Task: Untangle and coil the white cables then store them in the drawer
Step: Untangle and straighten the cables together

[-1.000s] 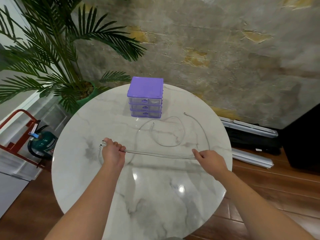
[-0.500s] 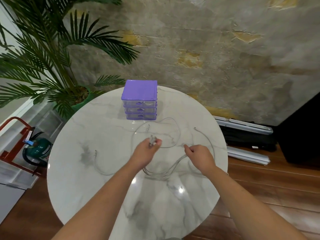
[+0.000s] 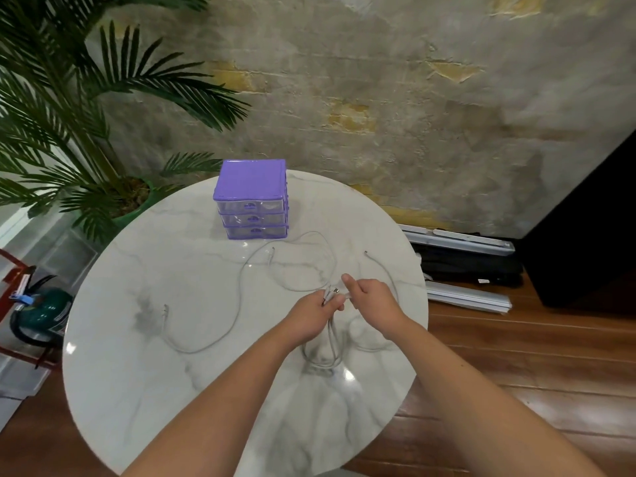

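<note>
Round white marble table (image 3: 144, 356) fills most of the view, seen from above by the person working at it; wood floor around it, a potted palm (image 3: 86, 132) behind on the left, rough plaster wall at the back. At the far edge sits a small purple drawer unit (image 3: 253, 201), 3 clear drawers, all closed. White cables lie loose on the table btwn the unit and the hands: one long cable (image 3: 237, 304) snakes from the left side up toward the unit, a thin loop (image 3: 311, 263) lies in the middle, and another end (image 3: 366, 252) points out to the right. Both hands meet near the table centre. Left hand (image 3: 311, 313) has its grip clamped on a doubled cable, connector ends poking up past the fingers; a folded loop (image 3: 327, 352) hangs from it down to the table. Right hand (image 3: 370, 299) has its grip closed on the same bundle just beside the left, thumb up. Risks, judged from this: the biggest is the loose cables still crossing each other on the table, so pulling the held one may drag the others along & retangle them or sweep an end off the edge. Next, the drawers look shallow, so a coil wound too wide may not fit. Smallest: the hanging loop could slip or spring open if either grip eases, since the cable looks smooth and springy. No drawer is open yet.
</note>
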Demonstrator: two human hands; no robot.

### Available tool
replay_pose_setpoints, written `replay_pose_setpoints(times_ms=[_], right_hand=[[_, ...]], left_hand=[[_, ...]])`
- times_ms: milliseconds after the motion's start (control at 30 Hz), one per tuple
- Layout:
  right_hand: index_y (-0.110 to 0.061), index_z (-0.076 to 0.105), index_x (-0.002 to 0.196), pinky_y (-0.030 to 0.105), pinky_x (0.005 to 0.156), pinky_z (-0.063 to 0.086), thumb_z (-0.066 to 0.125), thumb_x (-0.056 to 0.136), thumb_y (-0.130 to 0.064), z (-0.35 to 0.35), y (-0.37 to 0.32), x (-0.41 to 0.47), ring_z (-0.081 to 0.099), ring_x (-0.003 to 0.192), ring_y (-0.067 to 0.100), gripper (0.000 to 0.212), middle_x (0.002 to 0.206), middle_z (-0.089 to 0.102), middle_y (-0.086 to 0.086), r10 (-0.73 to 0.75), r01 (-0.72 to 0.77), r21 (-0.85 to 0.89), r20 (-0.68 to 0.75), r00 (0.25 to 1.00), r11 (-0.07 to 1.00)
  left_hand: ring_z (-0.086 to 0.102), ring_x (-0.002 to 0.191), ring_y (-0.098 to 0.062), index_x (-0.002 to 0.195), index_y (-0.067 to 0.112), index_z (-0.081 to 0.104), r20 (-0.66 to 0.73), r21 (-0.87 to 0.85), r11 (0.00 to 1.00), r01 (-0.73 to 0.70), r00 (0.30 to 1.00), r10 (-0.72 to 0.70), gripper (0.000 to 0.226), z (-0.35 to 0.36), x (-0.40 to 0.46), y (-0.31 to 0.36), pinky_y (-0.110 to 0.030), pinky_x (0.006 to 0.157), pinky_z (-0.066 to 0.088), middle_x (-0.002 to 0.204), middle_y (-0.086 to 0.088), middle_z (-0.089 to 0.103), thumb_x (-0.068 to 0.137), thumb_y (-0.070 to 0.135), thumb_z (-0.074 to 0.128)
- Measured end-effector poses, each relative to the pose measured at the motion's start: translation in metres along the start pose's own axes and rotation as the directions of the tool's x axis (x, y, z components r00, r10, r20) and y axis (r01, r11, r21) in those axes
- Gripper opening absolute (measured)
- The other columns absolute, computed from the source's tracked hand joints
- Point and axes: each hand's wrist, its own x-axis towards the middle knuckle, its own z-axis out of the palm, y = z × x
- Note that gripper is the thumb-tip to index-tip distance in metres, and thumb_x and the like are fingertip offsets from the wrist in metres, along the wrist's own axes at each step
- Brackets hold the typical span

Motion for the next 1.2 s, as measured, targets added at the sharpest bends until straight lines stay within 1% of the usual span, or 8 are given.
replay_pose_setpoints(times_ms=[133,267,467,633,800,933,1000,1200], right_hand=[[-0.013,0.052,0.062,0.029,0.062,0.033,0.049,0.094,-0.056,-0.013,0.009,-0.009,0.040,0.059,0.013,0.053,0.059,0.043,-0.006,-0.017,0.010,0.115,0.064,0.998,0.993],[-0.012,0.049,0.068,0.029,0.059,0.032,0.059,0.092,-0.041,-0.028,0.025,-0.010,0.040,0.061,0.013,0.039,0.064,0.044,-0.004,-0.028,0.031,-0.021,0.112,0.993,0.999],[-0.017,0.033,0.058,0.029,0.048,0.027,0.056,0.091,-0.038,-0.043,0.036,-0.001,0.039,0.052,0.015,0.045,0.056,0.039,-0.003,0.064,-0.052,-0.327,0.027,0.998,0.944],[-0.015,0.041,0.059,0.029,0.052,0.035,0.055,0.093,-0.039,-0.054,0.052,0.003,0.057,0.058,0.022,0.044,0.058,0.048,0.001,0.139,-0.148,-0.297,-0.049,0.989,0.943],[-0.021,0.041,0.058,0.030,0.047,0.029,0.051,0.095,-0.045,-0.065,0.062,-0.001,0.048,0.057,0.017,0.045,0.058,0.049,-0.003,0.041,-0.106,-0.383,-0.175,0.984,0.917],[-0.021,0.047,0.063,0.036,0.071,0.041,0.040,0.099,-0.049,-0.067,0.062,0.003,0.055,0.083,0.025,0.046,0.075,0.055,0.000,0.082,-0.104,-0.477,-0.067,0.994,0.873],[-0.020,0.045,0.058,0.038,0.084,0.034,0.039,0.100,-0.048,-0.069,0.061,0.007,0.046,0.093,0.026,0.051,0.082,0.050,0.002,0.107,-0.114,-0.520,-0.043,0.993,0.846],[-0.012,0.053,0.060,0.027,0.059,0.040,0.054,0.096,-0.043,-0.079,0.060,-0.002,0.050,0.060,0.017,0.047,0.060,0.053,0.001,0.226,-0.210,-0.131,0.120,0.967,0.969]], left_hand=[[0.048,0.072,-0.007,0.086,0.020,0.059,-0.111,-0.098,0.994,0.044,0.992,-0.055,0.027,-0.005,0.008,-0.004,-0.026,0.068,0.038,0.077,0.010,0.053,0.098,0.041,0.048],[0.044,0.068,-0.014,0.082,0.020,0.060,-0.249,-0.205,0.974,0.095,0.957,-0.146,0.026,-0.014,0.017,-0.015,-0.029,0.072,0.036,0.066,0.007,0.047,0.096,0.039,0.051],[0.042,0.061,-0.013,0.078,0.022,0.060,-0.341,-0.280,0.956,0.089,0.921,-0.185,0.025,-0.019,0.025,-0.014,-0.031,0.072,0.036,0.063,0.004,0.045,0.097,0.037,0.050],[0.033,0.052,-0.014,0.079,0.020,0.058,-0.397,-0.387,0.921,0.049,0.893,-0.214,0.024,-0.035,0.028,-0.020,-0.028,0.054,0.031,0.060,0.002,0.038,0.097,0.035,0.050],[0.028,0.050,-0.014,0.082,0.017,0.056,-0.386,-0.479,0.875,0.064,0.880,-0.276,0.024,-0.047,0.030,-0.032,-0.026,0.049,0.027,0.063,0.001,0.033,0.096,0.036,0.050],[0.030,0.053,-0.015,0.084,0.017,0.056,-0.382,-0.478,0.875,0.074,0.879,-0.283,0.025,-0.045,0.029,-0.035,-0.025,0.050,0.028,0.065,0.001,0.034,0.097,0.038,0.049],[0.030,0.053,-0.014,0.086,0.016,0.057,-0.370,-0.448,0.890,0.087,0.888,-0.273,0.026,-0.044,0.027,-0.036,-0.025,0.050,0.028,0.065,0.001,0.034,0.097,0.038,0.049],[0.027,0.050,-0.013,0.087,0.015,0.057,-0.349,-0.473,0.877,0.079,0.897,-0.269,0.026,-0.039,0.023,-0.040,-0.025,0.049,0.026,0.061,0.002,0.031,0.098,0.037,0.048]])
